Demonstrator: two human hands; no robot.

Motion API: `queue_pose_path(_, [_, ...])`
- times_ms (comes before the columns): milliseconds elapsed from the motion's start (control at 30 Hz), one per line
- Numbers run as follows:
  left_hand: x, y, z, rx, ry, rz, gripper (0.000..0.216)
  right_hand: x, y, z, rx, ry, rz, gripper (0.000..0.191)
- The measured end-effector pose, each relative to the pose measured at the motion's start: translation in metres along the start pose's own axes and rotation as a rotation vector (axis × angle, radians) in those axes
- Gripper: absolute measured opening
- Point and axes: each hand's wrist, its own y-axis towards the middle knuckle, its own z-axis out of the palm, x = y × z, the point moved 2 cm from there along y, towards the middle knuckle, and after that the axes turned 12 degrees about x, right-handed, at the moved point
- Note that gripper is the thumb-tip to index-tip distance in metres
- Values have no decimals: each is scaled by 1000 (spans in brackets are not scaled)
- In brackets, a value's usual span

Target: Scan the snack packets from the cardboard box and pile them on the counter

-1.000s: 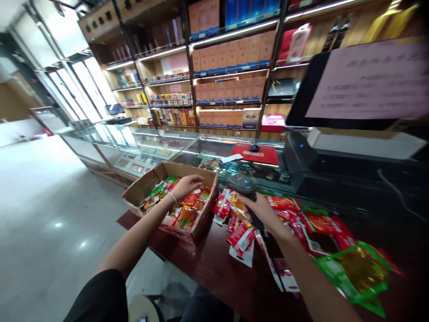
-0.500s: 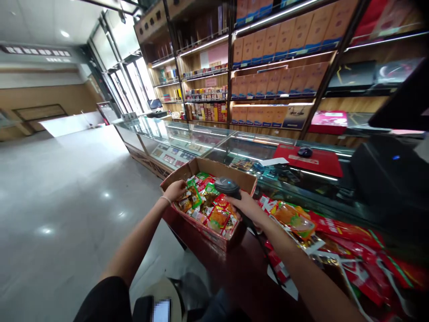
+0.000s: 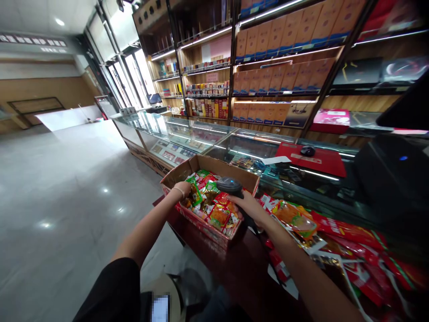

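Observation:
An open cardboard box [image 3: 182, 171] full of snack packets [image 3: 214, 208] stands on the dark wooden counter [image 3: 241, 273]. My left hand [image 3: 183, 188] reaches into the box's near-left side, fingers curled round a green-edged packet [image 3: 194, 194]. My right hand [image 3: 247, 206] grips the handle of a black barcode scanner [image 3: 228, 185], whose head hangs over the packets in the box.
Red, orange and green snack packets [image 3: 335, 241] lie spread over the counter to the right. Glass display cases [image 3: 187, 138] run behind, with a red mouse pad and mouse [image 3: 307, 151]. A black till terminal [image 3: 395, 174] stands at right. Shelves of boxed goods [image 3: 278, 76] fill the wall.
The view swung left and steadied. My left hand moved to the box's near-left corner and closed on a packet. My right hand carried the scanner from the loose packets to over the box.

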Motion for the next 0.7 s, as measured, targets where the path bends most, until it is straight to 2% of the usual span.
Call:
queue_pose_path(167, [-14,-18,-18,-176,-11,93,5,4,-4,4,-26,8,-26,31])
queue_pose_path(267, [-30,-28,-28,-218,-221,118,13,7,-9,6,-85,15,-69,30])
queue_pose_path(367, [-54,-31,-25,-104,-640,114,19,10,-18,5,-129,17,-107,33])
queue_pose_path(467, [-83,-30,-14,1,-966,187,24,12,-33,-3,-136,9,-132,41])
queue_pose_path(600, [-121,-26,6,102,-1204,269,26,14,-60,-18,-180,-33,-114,53])
queue_pose_path(700, [-147,-25,22,151,-1273,313,25,15,-79,-28,-229,-64,-85,54])
